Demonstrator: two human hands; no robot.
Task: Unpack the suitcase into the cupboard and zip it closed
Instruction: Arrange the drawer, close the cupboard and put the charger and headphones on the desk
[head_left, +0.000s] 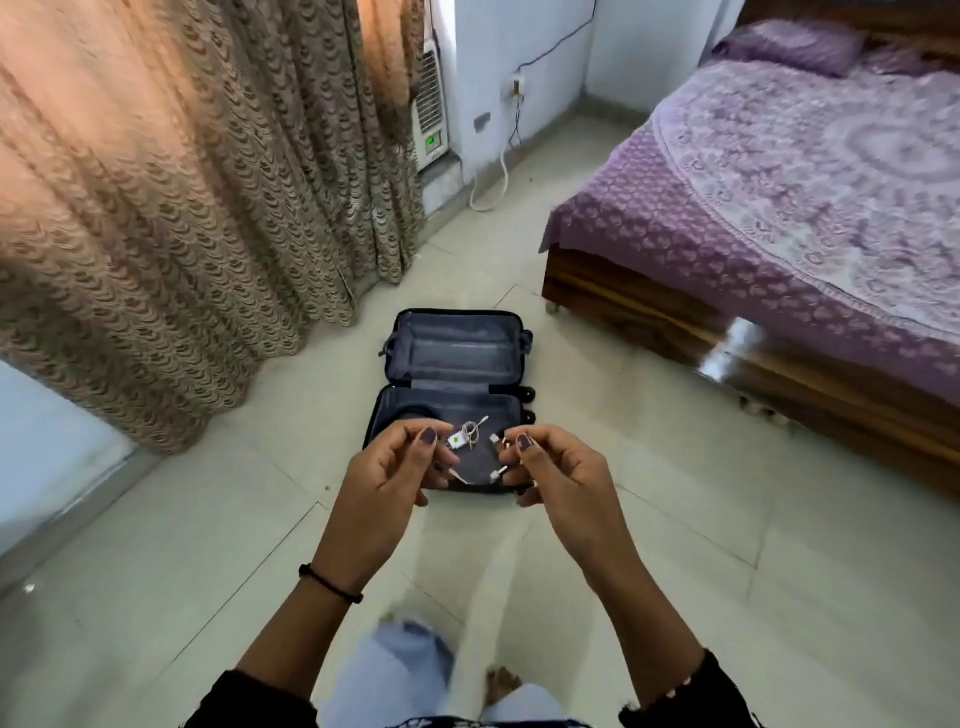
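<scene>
Grip: left hand (387, 470) and right hand (553, 470) each pinch an end of a thin pale cable (470, 434) between thumb and forefinger, the other fingers curled loosely. A small white plug or adapter with a green mark hangs on the cable between the hands; connector tips show near both sets of fingers. How many separate cables there are cannot be told. The two-handed hold probably serves to untangle the cable or gather it before carrying it off.

Suitcase (452, 358): dark, small, lying fully open on the floor (208, 545) directly beyond the hands, both halves flat, wheels at its right side. The far half appears empty; the near half is partly hidden by the hands, with a dark curved item, possibly another cord, at its left corner. Judged nearly unpacked, zip not yet closed.

Cupboard: not in view.

Surroundings: pale tiled floor; a patterned curtain (182, 208) hanging to the left of the suitcase; a bed (779, 197) with purple printed cover on a wooden frame to the right, apart from the case; a cooler unit (430, 119) with trailing wires against the far wall. The person stands, light trousers and a bare foot visible below.
</scene>
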